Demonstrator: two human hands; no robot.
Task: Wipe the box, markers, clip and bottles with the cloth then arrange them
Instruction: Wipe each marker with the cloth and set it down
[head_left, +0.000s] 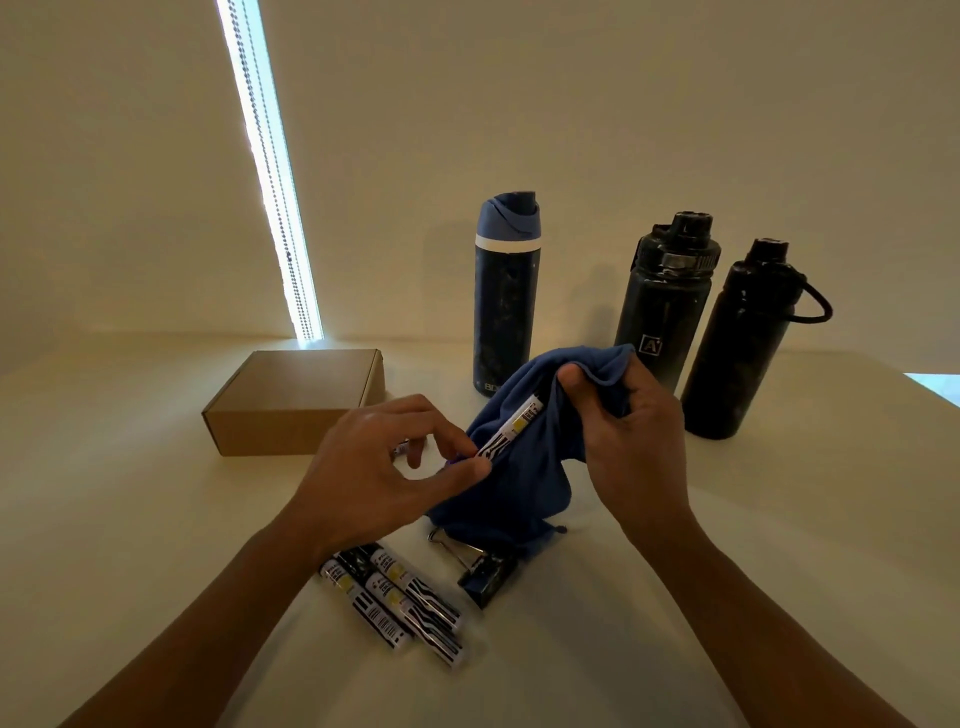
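Left fingers (470, 457) round marker (511, 428) — right fingers (574, 376) round cloth (524, 483).

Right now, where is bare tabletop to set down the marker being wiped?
Bare: left of the box, and the near right, in front of the bottles. Crowded: the middle, with loose markers, clip and cloth.

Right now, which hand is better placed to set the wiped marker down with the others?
Left, probably. The left hand already pinches the marker's lower end, directly above the loose markers on the table. The right hand grips the cloth, farther away.
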